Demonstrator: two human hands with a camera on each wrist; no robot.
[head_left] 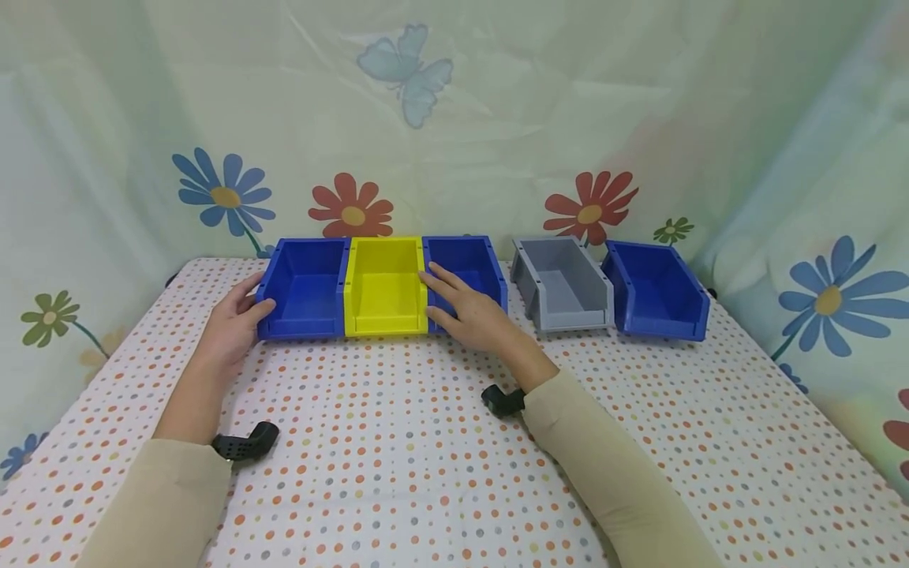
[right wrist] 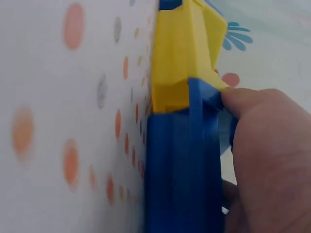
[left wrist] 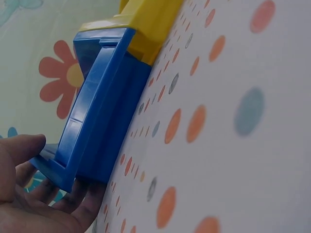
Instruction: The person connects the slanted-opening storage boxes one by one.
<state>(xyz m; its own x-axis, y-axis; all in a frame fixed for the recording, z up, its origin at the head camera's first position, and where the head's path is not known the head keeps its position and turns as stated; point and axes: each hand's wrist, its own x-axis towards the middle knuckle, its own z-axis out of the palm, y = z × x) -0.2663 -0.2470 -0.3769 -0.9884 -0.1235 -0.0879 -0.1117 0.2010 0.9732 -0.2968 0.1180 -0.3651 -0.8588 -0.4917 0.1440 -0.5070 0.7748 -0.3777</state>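
Three open-fronted plastic bins stand side by side in the head view: a blue bin [head_left: 308, 296] at the left, a yellow bin [head_left: 387, 296] in the middle and a second blue bin [head_left: 461, 256] at the right. My left hand [head_left: 230, 319] grips the left blue bin by its outer wall, thumb over the rim and fingers along the outside, as the left wrist view shows. Over the second blue bin reaches my right hand [head_left: 476, 315], fingers extended toward the yellow bin. Its thumb [right wrist: 248, 102] touches the corner where yellow and blue walls meet.
Right of the trio, a grey bin [head_left: 568, 296] and another blue bin [head_left: 656, 296] stand slightly angled, with a gap before the grey one. A dotted cloth [head_left: 398, 457] covers the table. Behind hangs a flowered curtain [head_left: 483, 102].
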